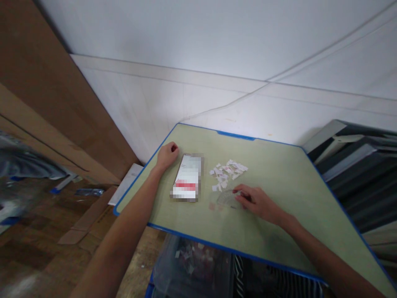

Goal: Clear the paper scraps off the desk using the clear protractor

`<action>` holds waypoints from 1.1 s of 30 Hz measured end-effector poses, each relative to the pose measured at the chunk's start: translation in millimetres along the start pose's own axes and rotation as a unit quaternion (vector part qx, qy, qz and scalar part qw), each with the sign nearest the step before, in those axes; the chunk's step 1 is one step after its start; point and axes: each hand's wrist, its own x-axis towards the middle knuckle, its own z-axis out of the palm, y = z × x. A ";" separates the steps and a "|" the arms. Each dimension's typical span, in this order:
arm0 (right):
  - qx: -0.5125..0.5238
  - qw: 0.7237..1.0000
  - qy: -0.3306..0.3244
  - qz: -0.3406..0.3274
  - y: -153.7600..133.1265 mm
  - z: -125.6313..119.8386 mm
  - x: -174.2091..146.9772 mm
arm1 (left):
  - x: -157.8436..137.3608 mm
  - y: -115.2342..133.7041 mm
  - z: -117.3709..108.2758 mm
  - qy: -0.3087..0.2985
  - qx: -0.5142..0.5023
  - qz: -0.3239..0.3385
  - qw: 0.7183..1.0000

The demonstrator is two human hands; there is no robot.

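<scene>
Between the thumb and fingers of my right hand is the edge of a clear plastic protractor, low over the green tabletop. Just beyond it lies a loose pile of small white paper scraps. My left hand rests near the table's left edge, its fingers curled into a loose fist with nothing visible in it. To the right of that hand lies a flat, phone-like rectangle with a white and red face, partly pixelated. Reddish patches show beside the protractor; what they are is unclear.
The green table has a blue rim and stands against a white wall. Dark folded panels lean at its right. Under the front edge sits a clear plastic bin with scraps inside. Cardboard lies on the floor at left.
</scene>
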 end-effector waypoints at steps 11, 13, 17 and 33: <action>-0.021 0.997 0.076 -0.002 -0.2 15.7 4.2 | 0.3 -4.4 1.0 -0.005 -0.005 0.006 1.000; -0.025 0.997 0.074 -0.006 -2.7 23.0 6.4 | 0.7 -5.5 1.5 -0.005 -0.008 0.007 1.000; -0.024 0.998 0.050 -0.021 -9.9 32.9 7.5 | 1.1 -5.4 1.2 -0.004 -0.009 0.008 1.000; -0.058 0.985 -0.129 -0.096 -44.9 55.0 -21.7 | -0.4 -0.1 -3.1 -0.012 0.006 -0.004 1.000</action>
